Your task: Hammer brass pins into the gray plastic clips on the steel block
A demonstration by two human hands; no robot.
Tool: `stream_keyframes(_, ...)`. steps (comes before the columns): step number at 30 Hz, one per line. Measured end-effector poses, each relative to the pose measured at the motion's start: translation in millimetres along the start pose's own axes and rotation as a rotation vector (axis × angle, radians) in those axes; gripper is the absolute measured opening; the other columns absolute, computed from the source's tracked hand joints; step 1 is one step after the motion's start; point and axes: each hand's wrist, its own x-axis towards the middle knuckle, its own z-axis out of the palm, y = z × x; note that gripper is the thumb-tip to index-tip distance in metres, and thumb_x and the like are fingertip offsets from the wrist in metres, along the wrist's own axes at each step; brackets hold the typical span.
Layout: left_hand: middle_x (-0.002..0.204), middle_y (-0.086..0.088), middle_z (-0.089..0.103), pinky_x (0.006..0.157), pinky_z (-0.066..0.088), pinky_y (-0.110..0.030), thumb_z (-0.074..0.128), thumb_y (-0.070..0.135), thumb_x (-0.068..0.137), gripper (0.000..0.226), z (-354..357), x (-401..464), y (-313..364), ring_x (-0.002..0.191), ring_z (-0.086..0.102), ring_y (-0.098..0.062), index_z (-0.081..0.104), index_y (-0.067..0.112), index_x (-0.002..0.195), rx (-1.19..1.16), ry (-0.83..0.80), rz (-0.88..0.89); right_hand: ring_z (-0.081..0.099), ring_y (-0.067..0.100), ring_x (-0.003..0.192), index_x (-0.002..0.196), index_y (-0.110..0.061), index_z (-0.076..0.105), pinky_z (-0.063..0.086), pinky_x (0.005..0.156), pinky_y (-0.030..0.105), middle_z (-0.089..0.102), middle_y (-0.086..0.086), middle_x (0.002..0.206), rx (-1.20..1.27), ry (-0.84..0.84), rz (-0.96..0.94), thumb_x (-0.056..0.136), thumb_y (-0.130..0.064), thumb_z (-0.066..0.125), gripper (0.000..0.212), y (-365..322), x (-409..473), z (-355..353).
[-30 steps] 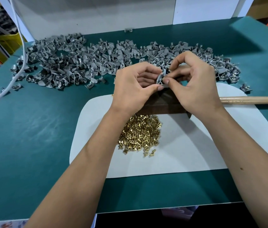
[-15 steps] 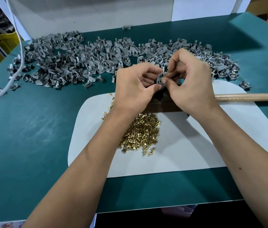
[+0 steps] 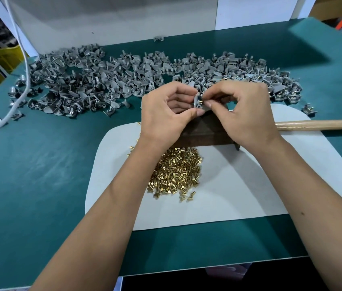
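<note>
Since a second ago my hands have barely shifted: my left hand (image 3: 166, 114) still pinches a gray clip (image 3: 197, 101) between thumb and fingers above the dark steel block (image 3: 203, 133), while my right hand (image 3: 247, 114) now pinches a brass pin (image 3: 200, 100) against the clip's face. My wrists hide most of the block, and my left forearm covers the left edge of the brass pin pile (image 3: 176, 173) on the white mat (image 3: 250, 185). The clip heap (image 3: 124, 80) sprawls across the far green table (image 3: 40, 164), with a wooden handle (image 3: 321, 125) at right and a white cable (image 3: 22, 59) at far left.
</note>
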Motion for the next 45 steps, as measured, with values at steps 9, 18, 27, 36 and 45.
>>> stream_keyframes(9, 0.086, -0.015, 0.076, 0.073, 0.063, -0.037, 0.074, 0.006, 0.091, 0.012, -3.1, 3.6, -2.8, 0.076, 0.076, -0.027, 0.074, 0.000, 0.102, -0.093, -0.063, 0.010, 0.065, 0.005, 0.086, 0.099, -0.011, 0.078, 0.049, 0.081, 0.016, 0.074, -0.003, 0.092, -0.021, -0.006, -0.039, 0.091, -0.014, 0.071, 0.011, -3.8, 1.2, -3.2)
stream_keyframes(18, 0.098, -0.019, 0.074, 0.082, 0.061, -0.033, 0.076, -0.005, 0.086, 0.028, -6.3, 5.3, 0.0, 0.085, 0.073, -0.022, 0.071, -0.004, 0.113, -0.172, -0.083, -0.051, 0.064, 0.011, 0.080, 0.096, -0.008, 0.072, 0.052, 0.075, 0.023, 0.069, -0.002, 0.086, 0.093, 0.004, 0.083, 0.093, -0.009, 0.066, 0.007, -8.3, -0.1, 3.4)
stream_keyframes(27, 0.098, -0.029, 0.074, 0.091, 0.060, -0.051, 0.083, -0.011, 0.074, 0.047, -9.4, 4.8, 1.5, 0.091, 0.074, -0.041, 0.068, -0.007, 0.118, -0.265, -0.113, -0.090, 0.063, 0.010, 0.079, 0.096, -0.008, 0.071, 0.052, 0.074, 0.022, 0.068, -0.003, 0.085, 0.074, -0.023, 0.093, 0.094, -0.010, 0.065, 0.007, -11.1, 0.1, 2.2)
stream_keyframes(36, 0.089, -0.021, 0.076, 0.081, 0.063, -0.033, 0.084, -0.013, 0.070, 0.043, -13.9, 6.6, 2.4, 0.081, 0.075, -0.024, 0.070, -0.009, 0.111, -0.186, -0.137, -0.092, 0.064, 0.008, 0.077, 0.090, -0.010, 0.077, 0.052, 0.075, 0.027, 0.071, -0.003, 0.081, -0.010, -0.077, -0.012, 0.092, -0.012, 0.068, 0.009, -6.4, 0.7, -2.0)
stream_keyframes(45, 0.072, -0.002, 0.074, 0.070, 0.060, -0.023, 0.086, -0.014, 0.068, 0.034, -13.7, 5.0, 5.2, 0.067, 0.072, -0.013, 0.071, -0.003, 0.097, -0.164, -0.141, -0.101, 0.060, 0.009, 0.073, 0.082, -0.009, 0.074, 0.048, 0.069, 0.022, 0.070, -0.002, 0.076, -0.039, -0.079, -0.068, 0.087, -0.009, 0.071, 0.006, -6.2, -0.4, -0.6)
